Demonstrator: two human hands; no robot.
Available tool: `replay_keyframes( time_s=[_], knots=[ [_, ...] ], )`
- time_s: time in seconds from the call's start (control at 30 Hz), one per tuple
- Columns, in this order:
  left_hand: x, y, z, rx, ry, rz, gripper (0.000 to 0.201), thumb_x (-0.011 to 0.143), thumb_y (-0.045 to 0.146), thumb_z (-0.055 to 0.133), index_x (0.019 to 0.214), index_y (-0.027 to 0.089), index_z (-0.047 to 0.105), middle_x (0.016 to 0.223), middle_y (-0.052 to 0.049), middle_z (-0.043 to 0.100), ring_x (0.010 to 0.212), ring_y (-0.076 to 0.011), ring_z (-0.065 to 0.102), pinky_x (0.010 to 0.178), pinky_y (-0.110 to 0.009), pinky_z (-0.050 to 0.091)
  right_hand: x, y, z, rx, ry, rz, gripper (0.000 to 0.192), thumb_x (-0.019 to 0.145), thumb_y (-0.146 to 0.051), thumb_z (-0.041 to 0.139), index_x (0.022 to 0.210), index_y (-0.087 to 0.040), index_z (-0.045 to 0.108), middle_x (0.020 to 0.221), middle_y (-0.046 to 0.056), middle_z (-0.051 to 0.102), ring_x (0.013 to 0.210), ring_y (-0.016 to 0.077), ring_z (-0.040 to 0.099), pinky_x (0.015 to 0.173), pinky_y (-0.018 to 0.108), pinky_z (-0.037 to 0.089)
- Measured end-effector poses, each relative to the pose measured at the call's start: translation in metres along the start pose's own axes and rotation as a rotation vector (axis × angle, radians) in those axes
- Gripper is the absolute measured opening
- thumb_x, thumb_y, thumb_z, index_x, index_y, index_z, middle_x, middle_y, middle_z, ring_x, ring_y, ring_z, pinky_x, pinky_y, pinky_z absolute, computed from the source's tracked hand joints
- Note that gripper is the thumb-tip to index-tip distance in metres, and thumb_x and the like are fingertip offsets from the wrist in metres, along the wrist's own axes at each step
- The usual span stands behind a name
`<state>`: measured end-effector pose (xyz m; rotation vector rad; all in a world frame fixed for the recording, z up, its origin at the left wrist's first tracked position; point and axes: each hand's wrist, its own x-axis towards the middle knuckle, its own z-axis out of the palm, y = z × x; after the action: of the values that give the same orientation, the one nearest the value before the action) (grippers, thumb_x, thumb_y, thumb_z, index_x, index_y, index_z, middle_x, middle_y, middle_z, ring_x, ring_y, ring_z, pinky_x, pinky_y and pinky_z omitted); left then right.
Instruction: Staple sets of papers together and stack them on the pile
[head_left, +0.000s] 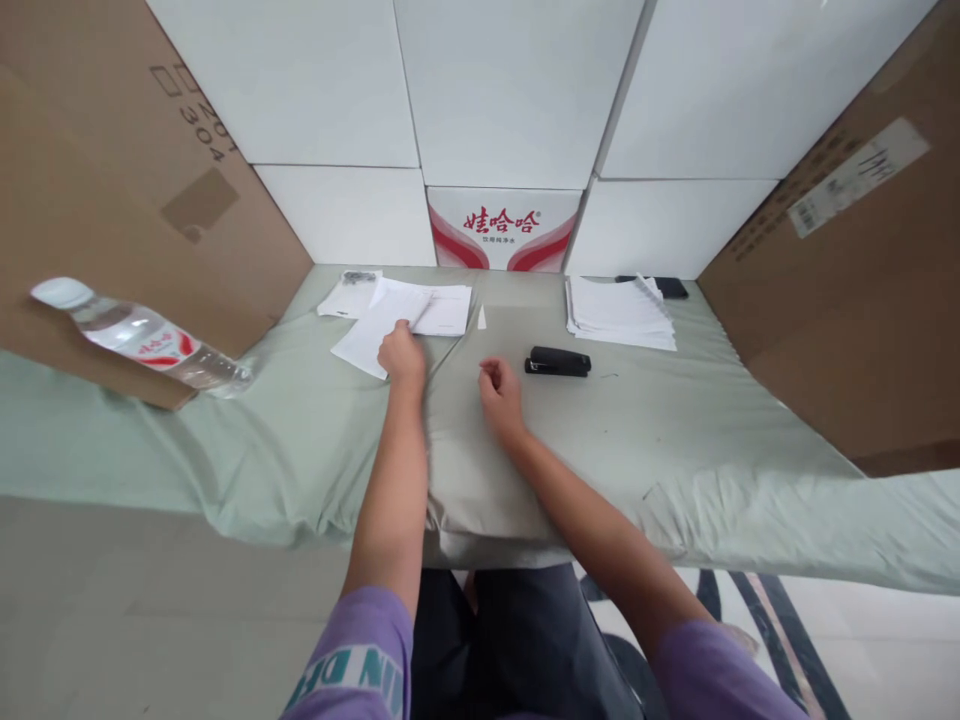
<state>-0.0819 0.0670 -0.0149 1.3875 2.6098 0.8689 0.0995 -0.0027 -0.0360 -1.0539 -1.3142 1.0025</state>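
On the pale green cloth-covered table (675, 440), seen from the head camera, the left hand (401, 355) rests on the near corner of a loose white sheet of paper (369, 340). Its fingers are curled down onto the sheet, pressing it rather than lifting it. The sheet lies flat and skewed, its long axis running from the near left toward the far right, where it overlaps a second small stack of white papers (442, 308). It looks plain and unprinted on this side, with crisp edges.

The right hand (500, 390) sits on the cloth just right of the left one, fingers drawn into a loose fist with nothing visible in them. Near it, to the right, lies a black desk stapler (557, 361), its long axis running left to right across the table, apart from the hand.

Farther right and back, a neat pile of white sheets (619, 312) lies with a black flat phone-like object (664, 287) just behind it. A small white paper scrap (481, 318) lies between the two paper groups. At the far left a clear plastic water bottle with a red label (146, 337) lies tilted against a brown cardboard box (112, 180). Against the white-tiled wall stands a white carton with red lettering (502, 228).
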Motion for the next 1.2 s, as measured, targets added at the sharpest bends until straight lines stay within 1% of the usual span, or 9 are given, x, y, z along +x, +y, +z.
replay_keyframes(
  time_s=[0.23,0.43,0.5,0.6,0.7,0.83,1.0,1.1,1.2],
  knots=[
    [0.0,-0.001,-0.004,-0.033,0.061,0.025,0.044,0.095,0.022,0.036,0.129,0.017,0.064,0.109,-0.019,0.07,0.107,-0.0339,0.063,0.091,-0.045,0.044,0.003,0.001,0.0,0.037,0.021,0.037,0.016,0.081,-0.03,0.048,0.094,-0.023,0.053,0.078,-0.001,0.055,0.066,0.014,0.048,0.061,0.027,0.037],
    [0.002,-0.009,-0.007,-0.04,-0.038,0.161,0.039,0.087,0.036,0.057,0.12,0.019,0.066,0.12,-0.014,0.068,0.115,-0.0292,0.06,0.1,-0.04,0.045,0.004,0.001,0.0,0.036,0.017,0.034,0.015,0.081,-0.029,0.048,0.094,-0.024,0.054,0.075,-0.002,0.054,0.064,0.0141,0.047,0.061,0.028,0.037],
    [0.003,-0.013,-0.006,0.006,-0.026,0.161,0.047,0.084,0.042,0.063,0.123,0.017,0.063,0.133,-0.017,0.06,0.127,-0.0325,0.052,0.107,-0.045,0.041,0.004,0.002,0.001,0.038,0.016,0.041,0.015,0.08,-0.029,0.048,0.093,-0.024,0.053,0.074,-0.002,0.053,0.063,0.0141,0.046,0.06,0.028,0.036],
    [0.004,-0.019,-0.003,0.067,-0.048,0.108,0.073,0.079,0.055,0.066,0.139,0.014,0.051,0.155,-0.023,0.038,0.146,-0.0401,0.028,0.115,-0.059,0.027,0.005,0.002,0.001,0.029,0.003,0.051,0.015,0.079,-0.029,0.048,0.093,-0.025,0.053,0.074,-0.002,0.053,0.062,0.014,0.046,0.058,0.028,0.036],
    [0.004,-0.023,0.003,0.088,-0.087,0.079,0.093,0.078,0.063,0.064,0.149,0.01,0.037,0.162,-0.025,0.022,0.152,-0.0405,0.014,0.119,-0.061,0.017,0.005,0.001,0.001,0.038,-0.011,0.063,0.016,0.078,-0.028,0.048,0.093,-0.024,0.053,0.074,-0.002,0.053,0.062,0.0138,0.046,0.057,0.027,0.035],
    [0.004,-0.024,0.006,0.076,-0.087,0.089,0.096,0.08,0.061,0.062,0.153,0.007,0.03,0.163,-0.025,0.019,0.152,-0.039,0.015,0.119,-0.057,0.02,0.006,0.0,0.0,0.041,-0.013,0.066,0.016,0.078,-0.027,0.049,0.092,-0.024,0.054,0.071,-0.003,0.051,0.061,0.0138,0.045,0.057,0.027,0.035],
    [0.004,-0.023,0.005,0.033,-0.073,0.092,0.091,0.081,0.054,0.065,0.152,0.008,0.031,0.161,-0.025,0.025,0.148,-0.0379,0.027,0.116,-0.05,0.03,0.007,0.0,0.0,0.009,-0.01,0.063,0.016,0.078,-0.027,0.049,0.092,-0.024,0.055,0.071,-0.003,0.052,0.062,0.0141,0.045,0.059,0.028,0.036],
    [0.003,-0.024,0.001,0.016,-0.078,0.087,0.08,0.08,0.051,0.067,0.146,0.013,0.042,0.158,-0.023,0.034,0.139,-0.0375,0.042,0.11,-0.047,0.039,0.008,0.002,0.0,0.007,-0.015,0.069,0.016,0.077,-0.027,0.05,0.093,-0.024,0.055,0.07,-0.003,0.051,0.061,0.0142,0.045,0.059,0.028,0.036],
    [0.001,-0.024,-0.003,0.02,-0.085,0.119,0.058,0.082,0.053,0.065,0.126,0.017,0.058,0.149,-0.021,0.046,0.127,-0.0363,0.052,0.103,-0.045,0.044,0.009,0.003,0.0,-0.009,-0.021,0.059,0.016,0.077,-0.027,0.05,0.092,-0.024,0.055,0.068,-0.004,0.05,0.061,0.0144,0.045,0.059,0.028,0.036]
  ],
)
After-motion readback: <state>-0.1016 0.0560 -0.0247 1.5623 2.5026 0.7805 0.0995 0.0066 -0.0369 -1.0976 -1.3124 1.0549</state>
